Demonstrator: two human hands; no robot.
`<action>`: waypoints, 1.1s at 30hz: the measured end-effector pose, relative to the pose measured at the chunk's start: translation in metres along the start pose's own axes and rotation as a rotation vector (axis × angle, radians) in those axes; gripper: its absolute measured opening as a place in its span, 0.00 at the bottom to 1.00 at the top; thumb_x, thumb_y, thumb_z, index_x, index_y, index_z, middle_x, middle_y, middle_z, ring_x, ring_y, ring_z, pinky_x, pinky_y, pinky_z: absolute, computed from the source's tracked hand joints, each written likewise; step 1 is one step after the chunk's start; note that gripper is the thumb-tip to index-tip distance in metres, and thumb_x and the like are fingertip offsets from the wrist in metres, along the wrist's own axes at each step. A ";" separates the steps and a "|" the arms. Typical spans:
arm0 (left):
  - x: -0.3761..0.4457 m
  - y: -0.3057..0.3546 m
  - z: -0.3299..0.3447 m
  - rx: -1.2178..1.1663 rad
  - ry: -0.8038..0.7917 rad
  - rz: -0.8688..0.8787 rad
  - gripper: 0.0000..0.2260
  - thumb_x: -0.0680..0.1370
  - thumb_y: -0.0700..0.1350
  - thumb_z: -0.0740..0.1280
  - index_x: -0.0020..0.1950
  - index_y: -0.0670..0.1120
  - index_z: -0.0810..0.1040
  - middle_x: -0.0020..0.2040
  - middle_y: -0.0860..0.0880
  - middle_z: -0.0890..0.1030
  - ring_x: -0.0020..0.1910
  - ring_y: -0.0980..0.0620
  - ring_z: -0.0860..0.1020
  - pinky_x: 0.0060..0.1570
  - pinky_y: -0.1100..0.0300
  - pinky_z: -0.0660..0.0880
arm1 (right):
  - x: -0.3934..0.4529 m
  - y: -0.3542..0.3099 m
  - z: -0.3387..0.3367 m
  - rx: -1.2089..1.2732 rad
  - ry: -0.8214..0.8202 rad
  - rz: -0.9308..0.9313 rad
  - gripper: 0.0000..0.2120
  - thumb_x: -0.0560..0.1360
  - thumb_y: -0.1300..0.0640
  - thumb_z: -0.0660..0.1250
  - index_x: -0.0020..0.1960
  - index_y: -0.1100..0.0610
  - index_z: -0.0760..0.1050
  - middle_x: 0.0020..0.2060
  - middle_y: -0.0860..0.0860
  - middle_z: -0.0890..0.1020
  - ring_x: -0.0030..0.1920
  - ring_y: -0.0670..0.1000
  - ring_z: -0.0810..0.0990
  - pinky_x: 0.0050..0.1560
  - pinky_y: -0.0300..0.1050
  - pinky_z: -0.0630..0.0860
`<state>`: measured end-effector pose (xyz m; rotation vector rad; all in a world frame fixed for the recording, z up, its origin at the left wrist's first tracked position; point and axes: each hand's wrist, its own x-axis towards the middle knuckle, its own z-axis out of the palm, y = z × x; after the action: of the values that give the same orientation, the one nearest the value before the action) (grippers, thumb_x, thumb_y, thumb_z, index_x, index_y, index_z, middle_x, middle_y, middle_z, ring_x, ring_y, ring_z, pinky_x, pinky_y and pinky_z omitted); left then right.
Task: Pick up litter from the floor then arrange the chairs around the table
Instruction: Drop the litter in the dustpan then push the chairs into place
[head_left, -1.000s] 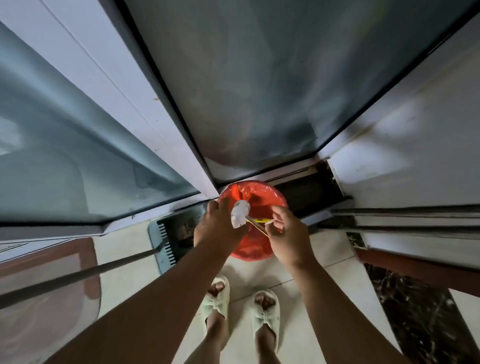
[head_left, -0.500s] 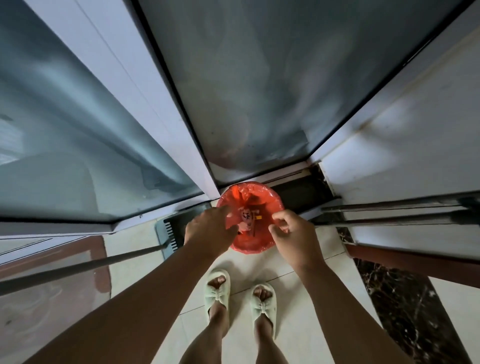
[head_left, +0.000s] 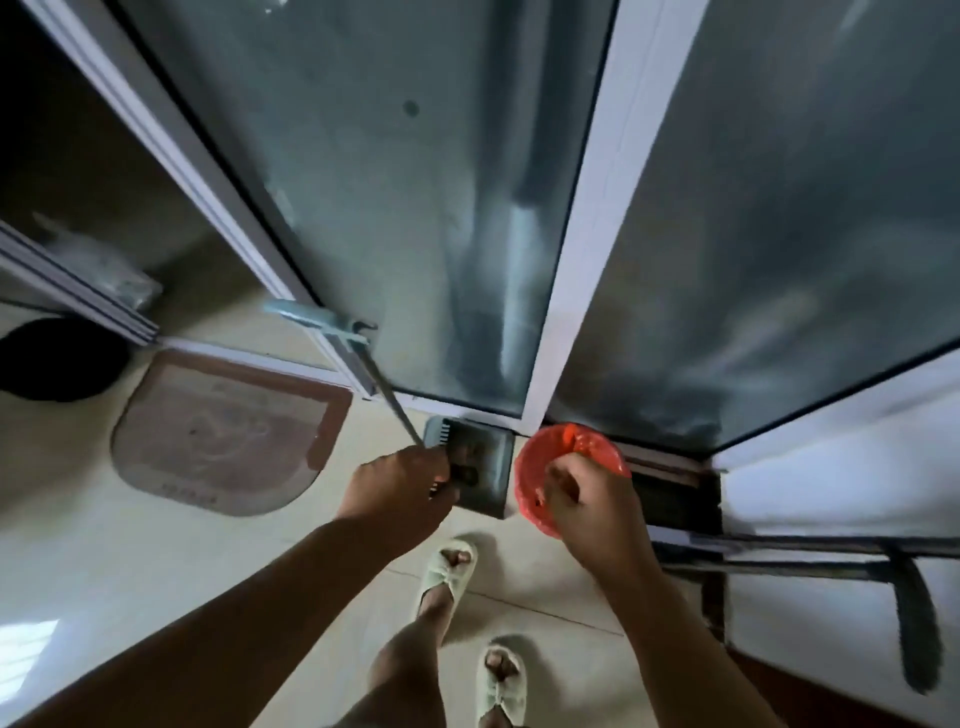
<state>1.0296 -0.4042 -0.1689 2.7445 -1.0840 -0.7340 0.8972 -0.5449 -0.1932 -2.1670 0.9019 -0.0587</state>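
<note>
While the left hand (head_left: 400, 483) grips the dustpan handle (head_left: 387, 395), its long axis slanting away up-left, the dustpan (head_left: 480, 470) sits just left of the red-lined bin (head_left: 563, 467), the right hand (head_left: 582, 499) loosely curled, apparently empty, over its rim.

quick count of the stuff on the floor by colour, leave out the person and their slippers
red: 1, the bin liner
grey: 1, the dustpan
brown: 1, the door mat
black: 1, a round thing at the left edge, cannot tell what it is
total: 4
</note>
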 end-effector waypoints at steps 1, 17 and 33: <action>-0.022 -0.011 -0.006 -0.024 0.041 -0.051 0.12 0.77 0.55 0.62 0.56 0.52 0.75 0.55 0.51 0.80 0.52 0.49 0.79 0.49 0.58 0.75 | -0.007 -0.015 0.003 -0.024 -0.012 -0.055 0.05 0.73 0.56 0.66 0.46 0.57 0.78 0.39 0.53 0.84 0.39 0.53 0.81 0.41 0.46 0.76; -0.416 -0.205 0.024 -0.322 0.545 -0.967 0.13 0.76 0.56 0.62 0.58 0.53 0.74 0.52 0.54 0.79 0.51 0.52 0.78 0.39 0.62 0.64 | -0.225 -0.271 0.196 -0.196 -0.632 -0.871 0.09 0.74 0.53 0.65 0.51 0.55 0.77 0.38 0.50 0.80 0.42 0.52 0.78 0.39 0.40 0.66; -0.833 -0.303 0.192 -0.517 0.668 -1.737 0.17 0.75 0.60 0.61 0.59 0.53 0.73 0.55 0.52 0.79 0.55 0.51 0.77 0.47 0.58 0.72 | -0.607 -0.397 0.421 -0.418 -1.080 -1.439 0.12 0.73 0.49 0.66 0.55 0.52 0.76 0.33 0.45 0.78 0.40 0.49 0.78 0.40 0.41 0.71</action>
<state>0.6014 0.3904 -0.0845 2.3943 1.5270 0.0103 0.8077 0.2811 -0.0778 -2.2386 -1.3526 0.5691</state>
